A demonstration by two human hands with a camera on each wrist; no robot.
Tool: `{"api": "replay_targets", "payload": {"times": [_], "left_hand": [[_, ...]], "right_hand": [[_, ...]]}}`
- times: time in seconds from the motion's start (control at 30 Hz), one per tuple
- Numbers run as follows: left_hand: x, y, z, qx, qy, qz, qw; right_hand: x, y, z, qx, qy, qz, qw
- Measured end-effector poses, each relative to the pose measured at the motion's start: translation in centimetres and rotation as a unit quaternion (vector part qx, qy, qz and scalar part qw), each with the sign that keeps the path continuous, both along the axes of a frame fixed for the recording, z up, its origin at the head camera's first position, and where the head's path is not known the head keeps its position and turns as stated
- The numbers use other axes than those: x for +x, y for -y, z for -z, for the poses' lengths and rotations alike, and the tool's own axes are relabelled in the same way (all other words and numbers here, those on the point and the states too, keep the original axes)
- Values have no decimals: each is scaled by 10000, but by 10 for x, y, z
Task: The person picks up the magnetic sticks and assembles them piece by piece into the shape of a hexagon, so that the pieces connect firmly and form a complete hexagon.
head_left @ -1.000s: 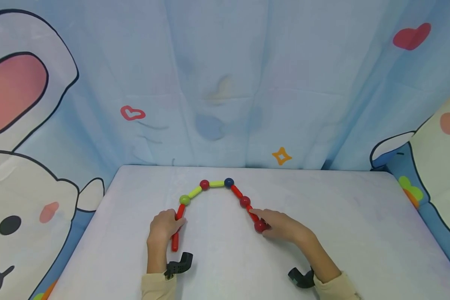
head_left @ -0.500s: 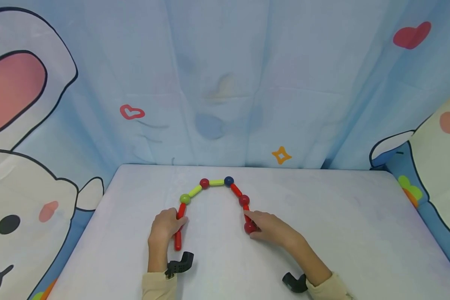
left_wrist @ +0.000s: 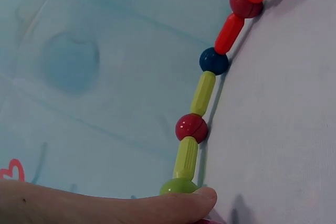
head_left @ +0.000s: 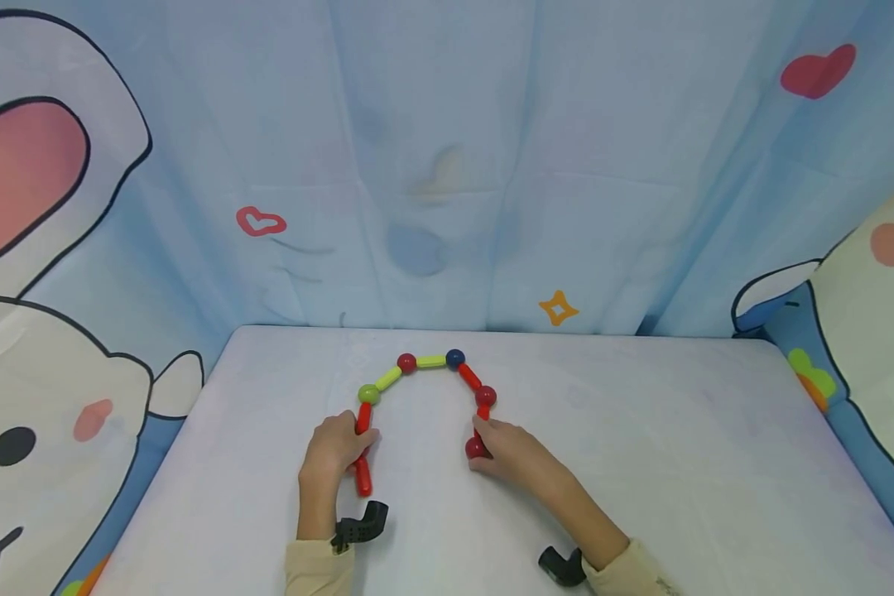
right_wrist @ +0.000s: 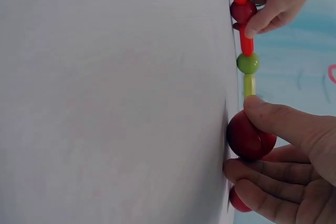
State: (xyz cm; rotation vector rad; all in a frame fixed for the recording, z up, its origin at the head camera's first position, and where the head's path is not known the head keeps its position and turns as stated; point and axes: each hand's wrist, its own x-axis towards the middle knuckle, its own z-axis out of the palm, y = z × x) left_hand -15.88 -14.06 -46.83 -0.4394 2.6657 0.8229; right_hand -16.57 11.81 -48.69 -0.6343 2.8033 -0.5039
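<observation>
An arched chain of toy rods and balls, apparently magnetic, lies on the table. From a green ball (head_left: 369, 394) it runs over yellow-green rods, a red ball (head_left: 406, 362) and a blue ball (head_left: 455, 358) to red rods on the right. My left hand (head_left: 334, 447) grips the left red rod (right_wrist: 247, 40) beside a red ball (right_wrist: 243, 11); a further red rod (head_left: 362, 478) sticks out toward me. My right hand (head_left: 517, 459) pinches the red end ball (right_wrist: 251, 137) between thumb and fingers, partly covering the adjoining red rod (head_left: 483, 411).
The white table (head_left: 678, 430) ends at a blue cartoon-printed curtain (head_left: 447, 165). Black wrist cameras (head_left: 365, 523) jut inward from both forearms. A gap separates the two ends of the chain.
My right hand has moved left with the end ball, swinging the chain's right end inward. The loose red rod under my left hand has tilted slightly right.
</observation>
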Motion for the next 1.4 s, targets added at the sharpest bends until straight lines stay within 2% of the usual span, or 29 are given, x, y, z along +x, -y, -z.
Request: {"api": "replay_targets", "payload": {"times": [0.2,0.33,0.5,0.63,0.7,0.8,0.87,0.93,1.0,1.07,1.13,1.2,1.4], "left_hand": [[-4,-5,4,134,48,-140,9998],[-7,-9,8,294,41,-351,9989],[-10,-16,12,545,-150,-578,9967],[-10,-16,12,480,-277,-594,9967],[-9,-13,11,249,-405,-366,9982],[-6,-4,5,-253,-758,325,9963],[-2,3,1,-566,-1013,950,9887],[1,8,-1,-619,-1175,1581,9785],[5,11,-1,-517,-1158,2087,9697],[7,11,1,-330,-1074,2449,9630],[8,10,5,-238,-1031,2631,9589],[7,7,9,-189,-1028,2693,9574],[2,0,15,-291,-1332,2742,9520]], "right_hand": [[-2,7,-4,-62,82,84,9999],[-2,9,-6,-45,199,152,9997],[-3,9,-6,-35,241,192,9995],[-3,9,-5,-27,237,194,9995],[-3,9,-5,-20,240,194,9995],[-3,9,-4,-8,244,204,9995],[-3,9,-4,1,231,184,9996],[-3,9,-5,6,226,186,9996],[-3,9,-4,8,236,197,9995],[-3,8,-4,6,267,216,9994],[-2,8,-3,9,302,225,9993],[-3,7,-3,10,316,213,9993],[-5,3,-4,39,469,207,9987]]}}
